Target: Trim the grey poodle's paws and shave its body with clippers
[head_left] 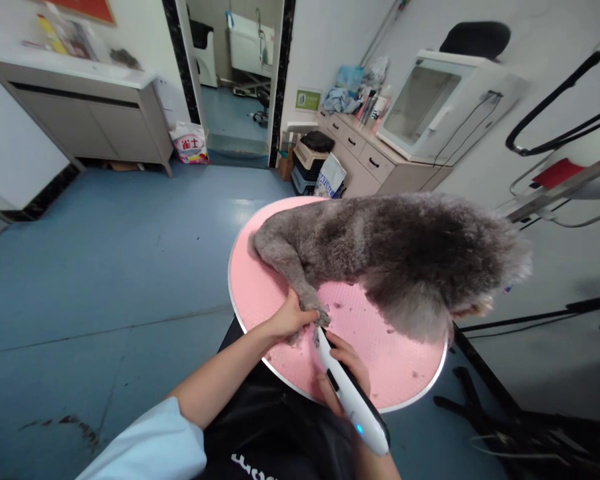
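Light-blue sleeve and black apron are closest, the apron right at the near rim of a round pink table. Grey dog fills the far side, rump left, head right, rump just inside the left rim. Loads of blue floor to the left, plus some pink surface toward the near right. Left hand reaches in from near left, clamped round the hind leg by the paw. Right hand's wrapped round a white clipper, slanting head-first toward the paw; can't tell if the blade's touching.
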Available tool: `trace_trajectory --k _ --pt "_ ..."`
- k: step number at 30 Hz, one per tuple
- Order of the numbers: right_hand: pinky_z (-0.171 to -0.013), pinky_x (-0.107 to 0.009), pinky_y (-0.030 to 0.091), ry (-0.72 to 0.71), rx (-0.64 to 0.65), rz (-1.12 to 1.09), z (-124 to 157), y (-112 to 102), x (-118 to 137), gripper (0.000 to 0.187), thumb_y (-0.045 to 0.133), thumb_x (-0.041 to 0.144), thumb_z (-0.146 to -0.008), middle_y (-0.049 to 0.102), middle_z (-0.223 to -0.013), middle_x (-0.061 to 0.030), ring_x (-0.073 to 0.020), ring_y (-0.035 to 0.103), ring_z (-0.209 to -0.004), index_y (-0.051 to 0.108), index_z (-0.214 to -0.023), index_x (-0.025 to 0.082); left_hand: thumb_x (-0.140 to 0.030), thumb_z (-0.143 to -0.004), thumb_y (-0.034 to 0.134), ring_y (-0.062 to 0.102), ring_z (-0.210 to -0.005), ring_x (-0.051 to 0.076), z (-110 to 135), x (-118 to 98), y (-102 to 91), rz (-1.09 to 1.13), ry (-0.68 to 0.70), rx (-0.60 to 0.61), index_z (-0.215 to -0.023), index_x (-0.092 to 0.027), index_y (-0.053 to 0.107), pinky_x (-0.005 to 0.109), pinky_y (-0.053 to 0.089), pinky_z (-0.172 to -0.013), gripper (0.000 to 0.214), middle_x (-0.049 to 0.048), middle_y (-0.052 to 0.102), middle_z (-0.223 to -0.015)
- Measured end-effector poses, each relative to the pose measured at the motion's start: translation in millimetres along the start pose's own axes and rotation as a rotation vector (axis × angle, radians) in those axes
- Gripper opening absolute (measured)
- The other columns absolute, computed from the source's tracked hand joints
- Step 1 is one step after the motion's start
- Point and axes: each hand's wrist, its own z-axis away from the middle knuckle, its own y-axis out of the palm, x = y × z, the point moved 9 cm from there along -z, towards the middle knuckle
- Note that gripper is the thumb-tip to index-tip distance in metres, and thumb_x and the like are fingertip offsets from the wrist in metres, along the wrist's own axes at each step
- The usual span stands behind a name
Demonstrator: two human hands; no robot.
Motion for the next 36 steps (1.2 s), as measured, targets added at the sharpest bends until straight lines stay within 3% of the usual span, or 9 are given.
trace_trajectory --k 4,7,10,19,30,36 --pt "-0.088 -0.048 0.061 -0.155 -0.108 0.166 10.9 -8.3 5.0 0.051 0.071 0.011 -0.071 0.063 -0.133 -0.0142 -0.0308 0.067 -0.115 0.056 -0.117 0.024 -0.017 -0.068 0.076 0.044 -0.043 0.005 2.6 1.5 0.8 -0.113 -0.054 -0.004 -0.106 -0.021 0.035 0.018 0.034 -0.039 0.056 -0.0104 0.052 -0.067" --pt "-0.084 -0.047 0.063 -0.241 -0.077 0.248 11.8 0.2 7.0 0.054 0.071 0.012 -0.071 0.061 -0.136 -0.0152 -0.0313 0.067 -0.116 0.054 -0.121 0.024 -0.015 -0.068 0.074 0.045 -0.042 0.005 2.8 0.5 1.6 -0.093 -0.053 -0.006 -0.107 -0.021 0.034 0.019 0.036 -0.038 0.056 -0.0101 0.053 -0.068" --pt "-0.084 -0.047 0.064 -0.273 -0.054 0.250 11.0 4.5 8.5 0.058 0.071 0.011 -0.070 0.059 -0.138 -0.0162 -0.0317 0.067 -0.116 0.053 -0.124 0.022 -0.015 -0.067 0.073 0.046 -0.042 0.006 2.3 1.6 1.8 -0.060 -0.066 -0.015 -0.108 -0.021 0.035 0.018 0.036 -0.038 0.057 -0.0094 0.054 -0.069" --pt "-0.083 -0.047 0.065 -0.339 -0.151 0.274 11.9 1.6 12.7 0.064 0.072 0.008 -0.069 0.056 -0.143 -0.0150 -0.0315 0.065 -0.119 0.053 -0.128 0.020 -0.014 -0.067 0.073 0.041 -0.041 0.005 1.4 0.9 3.7 -0.008 -0.081 -0.045 -0.102 -0.021 0.037 0.018 0.031 -0.035 0.051 -0.0096 0.052 -0.063" --pt "-0.085 -0.048 0.063 -0.251 -0.170 0.283 9.1 3.9 5.4 0.056 0.071 0.013 -0.071 0.060 -0.135 -0.0154 -0.0319 0.066 -0.115 0.053 -0.124 0.022 -0.016 -0.065 0.076 0.043 -0.043 0.005 4.7 -4.6 3.7 -0.007 -0.074 -0.068 -0.105 -0.021 0.037 0.019 0.033 -0.039 0.056 -0.0097 0.052 -0.066" --pt "-0.091 -0.051 0.059 -0.119 -0.107 0.237 -2.1 5.1 -0.5 0.050 0.068 0.014 -0.074 0.062 -0.132 -0.0147 -0.0321 0.065 -0.117 0.054 -0.120 0.024 -0.015 -0.064 0.078 0.049 -0.054 0.007 1.2 -4.1 2.6 -0.061 0.002 -0.020 -0.111 -0.020 0.037 0.021 0.041 -0.050 0.063 -0.0061 0.054 -0.078"
